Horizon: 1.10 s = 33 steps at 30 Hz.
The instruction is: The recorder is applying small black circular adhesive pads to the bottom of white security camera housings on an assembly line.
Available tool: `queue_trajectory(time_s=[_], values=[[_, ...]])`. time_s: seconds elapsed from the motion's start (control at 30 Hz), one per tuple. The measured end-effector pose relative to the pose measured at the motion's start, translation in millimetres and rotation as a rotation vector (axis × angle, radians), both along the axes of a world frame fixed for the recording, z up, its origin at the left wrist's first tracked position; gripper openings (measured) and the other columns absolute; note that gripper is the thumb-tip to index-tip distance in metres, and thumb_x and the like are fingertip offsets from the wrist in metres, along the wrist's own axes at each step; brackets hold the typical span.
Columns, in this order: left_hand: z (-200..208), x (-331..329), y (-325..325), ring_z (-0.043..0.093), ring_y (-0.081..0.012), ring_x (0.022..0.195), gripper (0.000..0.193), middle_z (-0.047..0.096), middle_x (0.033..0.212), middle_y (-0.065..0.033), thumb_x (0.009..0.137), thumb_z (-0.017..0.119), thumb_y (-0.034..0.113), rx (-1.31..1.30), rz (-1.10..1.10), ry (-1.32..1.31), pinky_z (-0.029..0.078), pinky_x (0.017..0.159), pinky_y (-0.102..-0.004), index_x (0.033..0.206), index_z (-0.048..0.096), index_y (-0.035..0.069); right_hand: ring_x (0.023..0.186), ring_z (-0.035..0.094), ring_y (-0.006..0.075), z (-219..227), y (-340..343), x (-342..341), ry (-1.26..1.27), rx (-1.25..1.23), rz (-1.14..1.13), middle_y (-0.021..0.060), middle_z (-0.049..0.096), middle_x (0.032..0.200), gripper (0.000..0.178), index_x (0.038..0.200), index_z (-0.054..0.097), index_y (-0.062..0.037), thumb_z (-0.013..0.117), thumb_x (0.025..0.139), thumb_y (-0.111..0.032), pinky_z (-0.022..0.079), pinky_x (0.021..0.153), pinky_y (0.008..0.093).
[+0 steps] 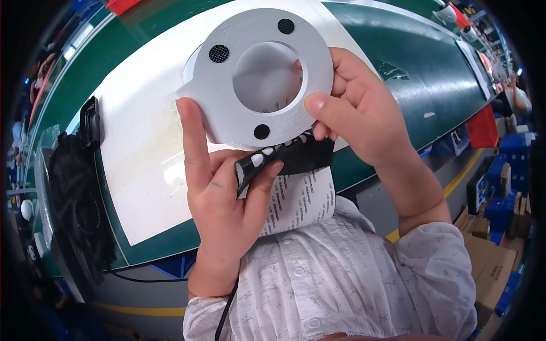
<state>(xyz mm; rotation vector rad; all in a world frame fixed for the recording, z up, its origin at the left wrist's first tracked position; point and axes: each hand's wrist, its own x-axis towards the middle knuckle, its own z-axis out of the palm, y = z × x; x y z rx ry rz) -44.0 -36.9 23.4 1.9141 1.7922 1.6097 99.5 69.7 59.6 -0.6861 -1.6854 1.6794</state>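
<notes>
In front of me a white ring-shaped plastic base (253, 31) is tilted up, with a large round opening. Three round black pads (219, 54) sit around its face. My right hand (367, 116) grips the ring's right side, thumb on the face and fingers partly hidden behind. Below it, my left hand (219, 204) pinches a curled black sticker sheet (301, 156) with white round spots along its bend. The left index finger stretches up against the ring's lower left edge. Printed white backing paper (307, 196) hangs beneath the black sheet.
A large white sheet (136, 153) covers part of the green worktable (424, 68). At the left lie a black tray (90, 122) and a black bundle (74, 193). Blue bins (515, 159), cartons (492, 264) and a red bin (482, 128) stand at the right.
</notes>
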Motion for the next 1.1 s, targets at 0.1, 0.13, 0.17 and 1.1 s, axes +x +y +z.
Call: queue_trajectory(time_s=[0.1, 0.13, 0.17, 1.1], values=[[0.5, 0.3, -1.1, 0.060, -0.0177, 0.071, 0.018, 0.020, 0.134, -0.0271, 0.064, 0.067, -0.003, -0.014, 0.001, 0.005, 0.047, 0.062, -0.0241, 0.073, 0.054, -0.011, 0.067, 0.054, 0.0089, -0.6, 1.1, 4.1, -0.030, -0.038, 0.055, 0.0072, 0.056, 0.083, 0.039, 0.111, 0.040, 0.0044, 0.054, 0.081, -0.014, 0.043, 0.055, 0.0208], [0.4, 0.4, -1.2, 0.060, -0.0174, 0.070, 0.018, 0.020, 0.134, -0.0271, 0.064, 0.067, -0.003, -0.026, 0.002, -0.002, 0.047, 0.061, -0.0242, 0.073, 0.054, -0.011, 0.067, 0.055, 0.0090, -2.4, 1.4, 3.5, 0.045, -0.074, 0.077, 0.0071, 0.056, 0.084, 0.036, 0.110, 0.042, 0.0038, 0.054, 0.081, -0.015, 0.043, 0.054, 0.0207], [0.0, -0.5, -0.5, 0.060, -0.0174, 0.070, 0.018, 0.020, 0.134, -0.0271, 0.064, 0.067, -0.003, -0.027, 0.003, -0.002, 0.047, 0.061, -0.0242, 0.073, 0.054, -0.011, 0.067, 0.055, 0.0090, -3.6, 2.0, 3.0, 0.119, -0.109, 0.098, 0.0070, 0.056, 0.084, 0.034, 0.109, 0.043, 0.0032, 0.053, 0.082, -0.015, 0.043, 0.054, 0.0206], [0.2, -24.1, -36.0, 0.057, -0.0205, 0.083, 0.034, 0.052, 0.104, -0.0181, 0.072, 0.068, 0.024, -0.334, -0.063, -0.500, 0.045, 0.074, -0.0298, 0.085, 0.053, -0.004, 0.095, 0.053, 0.0255, -65.8, 294.1, -94.7, -1.044, 1.195, -0.312, 0.0100, 0.057, 0.101, 0.027, 0.093, 0.060, -0.0054, 0.048, 0.081, -0.026, 0.044, 0.079, 0.0359]])
